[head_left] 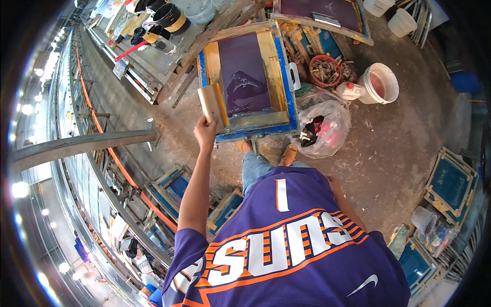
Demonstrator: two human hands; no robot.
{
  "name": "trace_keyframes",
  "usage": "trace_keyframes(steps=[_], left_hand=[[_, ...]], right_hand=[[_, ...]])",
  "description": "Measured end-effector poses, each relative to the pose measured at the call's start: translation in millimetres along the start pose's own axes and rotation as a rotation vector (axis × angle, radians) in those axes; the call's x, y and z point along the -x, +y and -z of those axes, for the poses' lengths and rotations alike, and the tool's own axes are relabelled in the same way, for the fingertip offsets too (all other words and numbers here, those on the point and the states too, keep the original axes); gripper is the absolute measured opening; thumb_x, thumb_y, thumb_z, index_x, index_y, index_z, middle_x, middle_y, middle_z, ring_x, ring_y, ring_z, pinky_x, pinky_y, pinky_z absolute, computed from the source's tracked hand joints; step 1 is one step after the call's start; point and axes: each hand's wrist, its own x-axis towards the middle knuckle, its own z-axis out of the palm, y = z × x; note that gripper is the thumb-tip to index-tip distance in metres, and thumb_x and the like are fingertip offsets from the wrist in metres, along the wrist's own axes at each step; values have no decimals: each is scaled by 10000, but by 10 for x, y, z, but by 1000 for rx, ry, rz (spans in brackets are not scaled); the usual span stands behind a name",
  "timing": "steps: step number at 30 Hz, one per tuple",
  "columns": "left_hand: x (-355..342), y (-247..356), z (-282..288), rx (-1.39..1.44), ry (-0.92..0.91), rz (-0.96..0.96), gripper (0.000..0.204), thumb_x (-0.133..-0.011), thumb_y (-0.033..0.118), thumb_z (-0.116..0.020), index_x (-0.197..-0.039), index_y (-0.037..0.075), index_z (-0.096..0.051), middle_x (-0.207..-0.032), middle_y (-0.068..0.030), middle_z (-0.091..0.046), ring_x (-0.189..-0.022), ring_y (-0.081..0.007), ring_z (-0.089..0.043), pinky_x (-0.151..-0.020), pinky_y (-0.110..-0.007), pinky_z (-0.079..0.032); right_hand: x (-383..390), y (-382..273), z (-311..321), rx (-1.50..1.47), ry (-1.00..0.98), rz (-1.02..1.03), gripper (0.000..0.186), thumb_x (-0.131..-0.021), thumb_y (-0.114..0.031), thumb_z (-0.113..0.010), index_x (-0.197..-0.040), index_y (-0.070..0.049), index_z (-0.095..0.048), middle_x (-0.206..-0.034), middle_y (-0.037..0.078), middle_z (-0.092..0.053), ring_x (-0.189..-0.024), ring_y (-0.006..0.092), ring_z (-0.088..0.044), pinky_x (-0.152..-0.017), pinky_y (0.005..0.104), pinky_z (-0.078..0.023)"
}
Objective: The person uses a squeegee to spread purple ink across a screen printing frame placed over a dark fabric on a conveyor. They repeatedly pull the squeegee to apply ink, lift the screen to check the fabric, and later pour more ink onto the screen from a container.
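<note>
My left hand (204,132) grips a squeegee (207,104) with a pale wooden handle, tilted over the left side of a screen printing frame (287,77). The frame has blue edges and yellowish borders. Its purple mesh (240,56) carries a dark design, and wet-looking ink or residue lies along the near end. Beside my right hip hangs my right hand (333,185), partly covered by the purple jersey; its fingers are not clear enough to read.
Right of the frame stand a plastic bag (330,135), a red basket (325,70) of sticks and a white bucket (381,84). Another screen (358,33) lies beyond. Black tubs (171,18) sit far left. A pale beam (87,148) crosses the left, with stacked frames (452,181) far right.
</note>
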Motion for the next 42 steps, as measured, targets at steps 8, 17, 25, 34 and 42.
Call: trace_keyframes(steps=[8, 17, 25, 34, 42], left_hand=[[310, 196, -544, 12, -2, -8, 331, -783, 224, -771, -1051, 34, -734, -819, -152, -742, -739, -225, -724, -701, -378, -538], [545, 934, -1642, 317, -118, 70, 307, -796, 145, -758, -1059, -7, -709, -805, -141, -735, -687, -158, -677, -665, -360, -527], [527, 505, -1096, 156, -180, 23, 283, -801, 161, -752, -1038, 10, -727, -779, -128, -728, -673, -146, -658, -649, -347, -523], [117, 164, 60, -143, 37, -17, 288, -801, 224, -758, -1010, 27, -727, -833, -168, -741, -751, -248, -729, -705, -389, -542], [410, 716, -1151, 111, -40, -55, 300, -796, 228, -768, -993, 10, -707, -756, -172, -709, -667, -263, -702, -629, -388, -514]], right_hand=[[118, -430, -18, 36, 26, -29, 318, -947, -279, -658, -1076, 3, -731, -870, 91, -745, -734, 162, -678, -689, 300, -526], [152, -801, 357, -137, -16, -135, 349, -965, -330, -652, -1180, -57, -674, -857, 25, -675, -734, 99, -629, -640, 242, -496], [280, -513, 234, -108, 1, -199, 320, -958, -269, -648, -1153, -19, -697, -784, 28, -667, -658, 99, -608, -570, 252, -474], [54, -456, -211, -32, -27, -46, 304, -935, -233, -672, -1128, -3, -723, -965, 101, -741, -835, 157, -690, -753, 277, -534], [33, -713, -10, -80, 3, -22, 301, -953, -252, -660, -1136, -18, -710, -876, 74, -714, -739, 138, -657, -678, 273, -520]])
